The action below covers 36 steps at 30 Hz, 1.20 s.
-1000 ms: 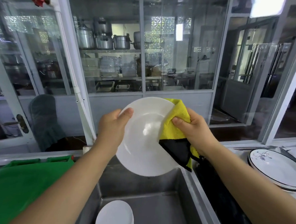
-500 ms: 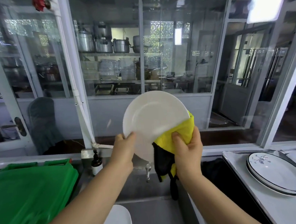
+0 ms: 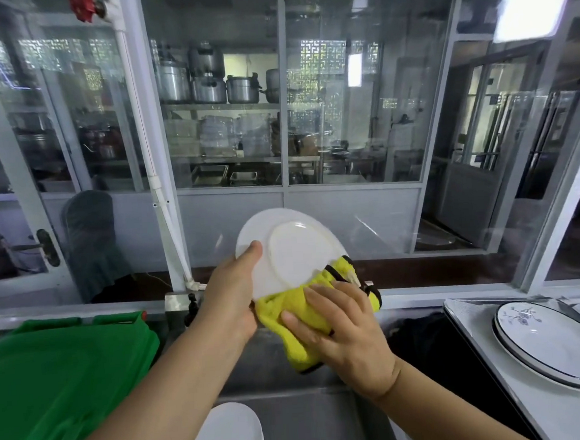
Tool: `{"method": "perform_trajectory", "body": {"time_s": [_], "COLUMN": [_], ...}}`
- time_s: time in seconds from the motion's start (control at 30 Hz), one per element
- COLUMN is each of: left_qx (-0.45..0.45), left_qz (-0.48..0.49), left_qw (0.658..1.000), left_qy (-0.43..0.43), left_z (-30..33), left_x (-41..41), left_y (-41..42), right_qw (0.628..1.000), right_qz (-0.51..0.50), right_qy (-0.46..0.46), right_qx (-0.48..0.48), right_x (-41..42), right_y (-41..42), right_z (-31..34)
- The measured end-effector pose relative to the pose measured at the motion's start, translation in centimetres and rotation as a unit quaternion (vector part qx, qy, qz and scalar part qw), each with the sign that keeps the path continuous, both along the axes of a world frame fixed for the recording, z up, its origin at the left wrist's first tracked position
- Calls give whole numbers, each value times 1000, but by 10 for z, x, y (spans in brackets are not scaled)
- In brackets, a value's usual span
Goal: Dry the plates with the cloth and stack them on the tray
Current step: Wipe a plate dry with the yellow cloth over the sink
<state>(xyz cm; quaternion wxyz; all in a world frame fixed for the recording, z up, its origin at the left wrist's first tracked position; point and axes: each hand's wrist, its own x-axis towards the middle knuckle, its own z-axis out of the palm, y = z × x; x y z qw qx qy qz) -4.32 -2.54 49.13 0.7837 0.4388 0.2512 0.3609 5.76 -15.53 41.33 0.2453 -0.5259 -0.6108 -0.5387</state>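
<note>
We can't see the lower part of the white plate (image 3: 292, 250); the yellow cloth (image 3: 300, 317) covers it. The left hand (image 3: 234, 297) hides its fingers behind the plate, only the thumb shows. The right hand (image 3: 344, 332) hides part of the cloth. The stack of plates in the sink (image 3: 228, 437) is cut off by the bottom edge. The green bin lid (image 3: 53, 384) runs off left. The pattern on the rimmed plates (image 3: 551, 342) is too small to tell.

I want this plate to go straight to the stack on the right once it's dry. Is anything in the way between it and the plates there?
Nothing visible. The white plate, held by the left hand with the cloth under the right hand, has open space across to the patterned plates on the tray.
</note>
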Motion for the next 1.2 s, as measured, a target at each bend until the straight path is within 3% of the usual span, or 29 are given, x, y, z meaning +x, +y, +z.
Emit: {"method": "perform_trajectory", "body": {"time_s": [0.1, 0.33, 0.53, 0.67, 0.83, 0.97, 1.2], "left_qx": [28, 87, 101, 80, 65, 81, 108], "left_qz": [-8, -12, 5, 6, 31, 30, -25], "left_qw": [999, 994, 994, 996, 997, 996, 994], "left_qy": [-32, -70, -44, -34, -33, -24, 3], "left_z": [-2, -10, -20, -20, -14, -14, -21], "left_x": [-3, -9, -14, -13, -24, -36, -43], "left_y": [4, 12, 17, 18, 37, 50, 53], "right_qw": [1000, 995, 972, 976, 988, 981, 972], "right_qz": [-2, -19, -109, -133, -69, -51, -154], "right_qy": [-1, 91, 210, 159, 97, 107, 144], "right_qx": [-31, -34, -11, -61, -101, -151, -103], "right_x": [5, 4, 13, -7, -30, -12, -11], "right_y": [-5, -1, 5, 28, 30, 9, 27], "right_z": [1, 6, 46, 62, 31, 17, 46]}}
